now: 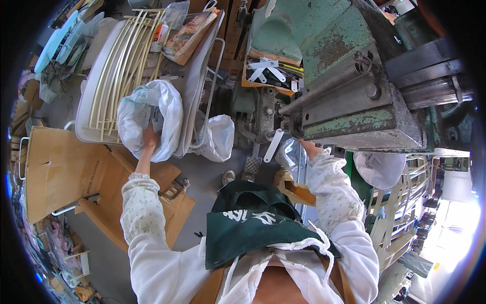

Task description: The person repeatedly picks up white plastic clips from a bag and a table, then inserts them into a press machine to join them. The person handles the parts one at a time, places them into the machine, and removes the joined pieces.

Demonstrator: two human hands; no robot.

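Note:
My left hand [151,137] reaches down into a white plastic bag [174,104] whose rim is folded open. Its fingertips are at grey metal-looking pieces [156,115] inside the bag, and I cannot make out whether they grip one. My right hand [310,148] is beside the lower edge of a large green press [354,114], which hides its fingers. To the left of that hand, a flat white strip with rounded ends and a hole [273,146] sticks out from the press's tooling [267,114].
An orange-edged box of white strips [266,71] stands behind the tooling. Curved cream rods [114,76] and a spray can [160,36] lie on the left table. Below are an open cardboard box [63,169], another white bag [217,139] and a foot pedal [252,166].

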